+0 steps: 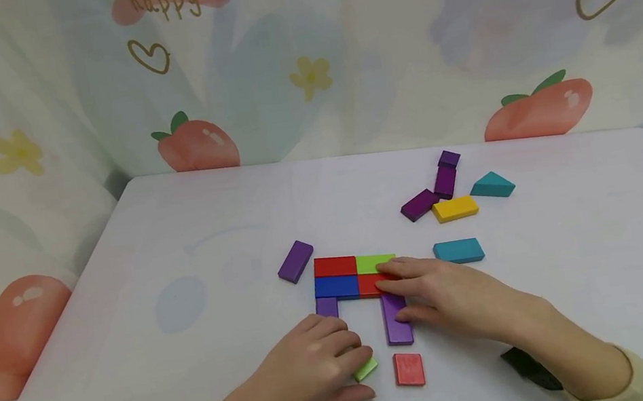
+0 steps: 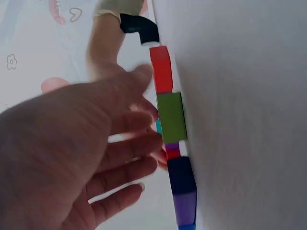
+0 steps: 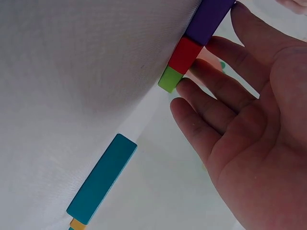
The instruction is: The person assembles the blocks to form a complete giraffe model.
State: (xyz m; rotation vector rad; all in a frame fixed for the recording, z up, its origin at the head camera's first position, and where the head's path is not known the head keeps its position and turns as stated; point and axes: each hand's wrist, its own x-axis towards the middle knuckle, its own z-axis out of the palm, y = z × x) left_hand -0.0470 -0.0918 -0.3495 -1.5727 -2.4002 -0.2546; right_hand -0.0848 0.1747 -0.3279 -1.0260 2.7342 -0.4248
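Flat coloured blocks form a shape on the table: a red block point(image 1: 334, 266) and a lime green block point(image 1: 375, 263) in the far row, a blue block point(image 1: 336, 287) and a smaller red block point(image 1: 367, 286) in front. Two purple blocks point(image 1: 398, 327) point(image 1: 327, 307) extend towards me like legs. My right hand point(image 1: 454, 291) rests along the right side, its extended fingertips at the green, red and purple blocks. My left hand point(image 1: 315, 373) is by the left leg, fingers loosely bent beside another lime green block point(image 2: 171, 117), partly hidden in the head view.
A red square block point(image 1: 409, 370) lies near the right leg, a loose purple block point(image 1: 296, 261) at the far left. Teal blocks point(image 1: 458, 251) point(image 1: 492, 185), a yellow block point(image 1: 455, 209) and several dark purple blocks point(image 1: 445, 181) lie at the back right. A printed curtain point(image 1: 361, 85) stands behind.
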